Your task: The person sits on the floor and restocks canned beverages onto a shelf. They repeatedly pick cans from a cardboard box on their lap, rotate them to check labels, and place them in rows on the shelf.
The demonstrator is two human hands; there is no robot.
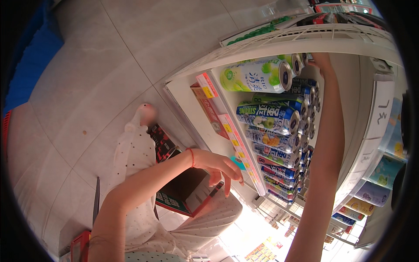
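Note:
My left hand (222,170), with a red string around the wrist, hangs with bent, parted fingers and nothing in it. Below it an open cardboard box (201,191) with a dark inside rests by my dotted trousers (140,163). My right hand (320,64) reaches deep into a white shelf, its fingers beside the rearmost green-and-white cans; the upper shelf's edge partly hides it, so its hold is unclear. Nearest in that row is a RIO can (258,77). Rows of blue RIO Strong cans (268,118) stand alongside.
Price labels (227,127) line the shelf's front edge. A red carton (209,111) lies on the level below. The upper white wire-sided shelf (288,37) crosses above my right wrist. Colourful packages (373,193) stand at the right. A blue object (32,62) is over the tiled floor (88,75).

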